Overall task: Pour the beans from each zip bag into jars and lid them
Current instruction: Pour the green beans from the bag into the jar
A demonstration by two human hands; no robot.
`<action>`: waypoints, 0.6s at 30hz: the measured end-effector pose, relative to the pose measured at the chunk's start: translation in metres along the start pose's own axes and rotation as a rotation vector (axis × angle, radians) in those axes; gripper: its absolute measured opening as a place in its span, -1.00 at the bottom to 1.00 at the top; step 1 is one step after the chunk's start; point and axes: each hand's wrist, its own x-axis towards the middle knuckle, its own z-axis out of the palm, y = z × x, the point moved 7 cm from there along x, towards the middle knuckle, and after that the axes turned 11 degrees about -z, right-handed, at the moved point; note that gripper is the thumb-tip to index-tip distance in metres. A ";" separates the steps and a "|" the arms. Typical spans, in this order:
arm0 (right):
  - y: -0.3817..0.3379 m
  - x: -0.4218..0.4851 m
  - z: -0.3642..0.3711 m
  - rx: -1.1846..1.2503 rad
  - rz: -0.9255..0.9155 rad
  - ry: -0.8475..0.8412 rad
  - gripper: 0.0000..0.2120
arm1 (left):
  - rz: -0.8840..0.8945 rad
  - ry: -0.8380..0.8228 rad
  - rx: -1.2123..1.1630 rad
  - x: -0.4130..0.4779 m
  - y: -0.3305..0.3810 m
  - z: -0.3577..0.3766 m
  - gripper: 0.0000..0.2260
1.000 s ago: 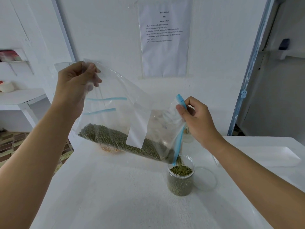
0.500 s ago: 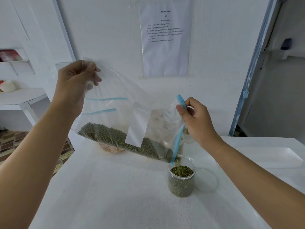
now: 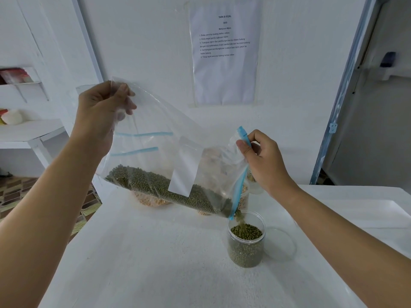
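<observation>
A clear zip bag (image 3: pixel 160 156) with a blue seal hangs tilted over the table, green beans (image 3: pixel 155 185) lying along its lower side. My left hand (image 3: pixel 102 114) pinches the bag's raised bottom corner. My right hand (image 3: pixel 262 156) pinches the blue zip edge at the mouth. Beans stream from the low mouth corner into an open clear jar (image 3: pixel 245 241), which is more than half full of green beans. A clear round lid (image 3: pixel 281 245) lies flat on the table right beside the jar.
The white table (image 3: pixel 155 263) carries, behind the bag, a bag of pale yellow beans (image 3: pixel 151 200) and another jar (image 3: pixel 244 196) with pale contents, partly hidden. A white tray (image 3: pixel 378 214) lies at the right. A paper sheet (image 3: pixel 224 52) hangs on the wall.
The bean level in the jar has risen a little. The bag stays tilted in both hands, with beans still sliding toward the mouth.
</observation>
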 end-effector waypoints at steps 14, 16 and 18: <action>0.011 0.001 -0.018 -0.016 0.011 0.018 -0.70 | -0.009 -0.032 -0.001 0.002 -0.004 0.019 -0.71; 0.013 -0.002 -0.022 -0.019 0.012 0.014 -0.69 | -0.017 -0.037 -0.004 0.001 -0.005 0.024 -0.69; 0.013 -0.004 -0.026 -0.026 0.007 0.010 -0.69 | -0.026 -0.045 -0.005 0.000 -0.006 0.028 -0.69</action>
